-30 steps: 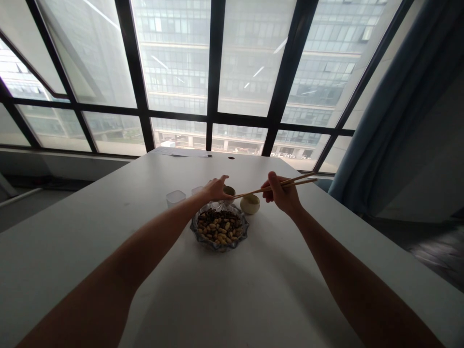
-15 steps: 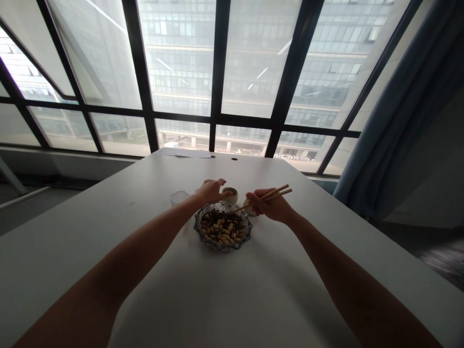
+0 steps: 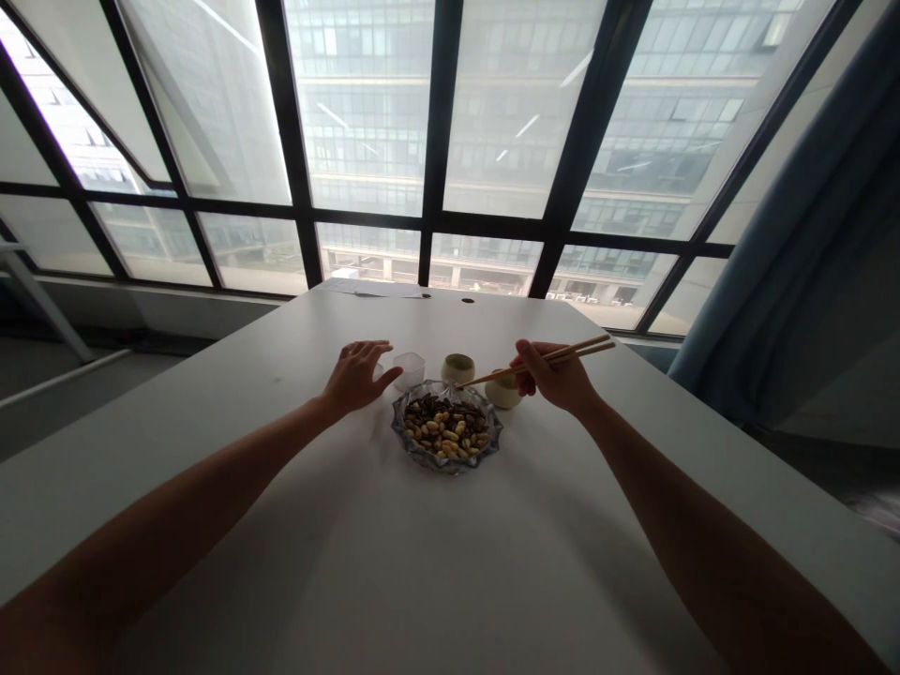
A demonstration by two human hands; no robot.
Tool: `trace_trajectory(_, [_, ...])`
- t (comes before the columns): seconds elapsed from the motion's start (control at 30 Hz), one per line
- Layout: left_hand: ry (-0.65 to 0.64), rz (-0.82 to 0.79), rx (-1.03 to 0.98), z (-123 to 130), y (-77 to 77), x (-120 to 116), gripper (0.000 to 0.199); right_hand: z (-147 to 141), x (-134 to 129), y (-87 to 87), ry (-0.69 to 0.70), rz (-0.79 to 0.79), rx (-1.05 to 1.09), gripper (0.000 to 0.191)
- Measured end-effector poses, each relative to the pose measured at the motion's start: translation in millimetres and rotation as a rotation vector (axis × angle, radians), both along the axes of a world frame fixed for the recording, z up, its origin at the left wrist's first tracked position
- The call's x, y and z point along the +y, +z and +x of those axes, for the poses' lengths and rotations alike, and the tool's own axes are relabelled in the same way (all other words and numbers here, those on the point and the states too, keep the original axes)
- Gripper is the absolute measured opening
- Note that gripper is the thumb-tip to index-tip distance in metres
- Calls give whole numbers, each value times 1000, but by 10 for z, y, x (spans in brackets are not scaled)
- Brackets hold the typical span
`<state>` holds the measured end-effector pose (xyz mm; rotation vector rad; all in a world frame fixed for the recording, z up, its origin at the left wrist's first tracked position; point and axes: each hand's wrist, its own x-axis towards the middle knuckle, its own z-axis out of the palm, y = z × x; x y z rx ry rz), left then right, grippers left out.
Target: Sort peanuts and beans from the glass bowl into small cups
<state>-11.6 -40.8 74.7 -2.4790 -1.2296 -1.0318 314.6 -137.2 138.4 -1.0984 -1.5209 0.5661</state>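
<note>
A scalloped glass bowl stands on the white table, holding peanuts and darker seeds. My right hand grips a pair of chopsticks, whose tips point left over the bowl's far rim. Under and beside that hand sits a pale round cup, partly covered by the fingers. Another pale cup stands behind the bowl. My left hand is open, fingers spread, left of the bowl. Near its thumb is a clear plastic cup; a second clear container is mostly hidden by the hand.
The white table runs toward a large framed window. Sheets of paper lie at its far end, near small round holes. A blue curtain hangs at the right, and a white metal frame stands at the left.
My left hand has moved left, away from the pale cup behind the bowl, uncovering a clear cup. My right hand with the chopsticks has shifted slightly right and up. The view has turned a little.
</note>
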Motion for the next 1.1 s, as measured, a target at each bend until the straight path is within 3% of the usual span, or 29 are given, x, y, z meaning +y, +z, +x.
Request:
trace_trajectory(0.13, [67, 24, -48, -194, -166, -2, 54, 2, 41, -83, -126, 149, 89, 56])
trace_trajectory(0.27, [105, -20, -91, -228, -318, 15, 60, -12, 90, -264, -256, 283, 102, 50])
trace_trajectory(0.4, [161, -106, -158, -205, -417, 39, 63, -34, 133, -398, -223, 221, -20, 47])
trace_trajectory(0.5, [183, -154, -221, -201, -441, 50, 63, -63, 108, -350, -215, 183, -3, 51])
trace_trajectory(0.63, [197, -233, -306, -214, -431, 47, 70, -97, 1, -143, -229, 183, 84, 58])
trace_trajectory(0.77, [249, -356, -369, -231, -405, 43, 83, -127, -65, -22, -103, 49, 56, 63])
trace_trajectory(0.93, [288, -481, -356, -239, -351, 32, 89, -248, -63, -91, 157, -186, -23, 62])
trace_trajectory(1.1, [291, -491, -347, -232, -318, 15, 85, -269, -62, -139, 160, -262, -78, 63])
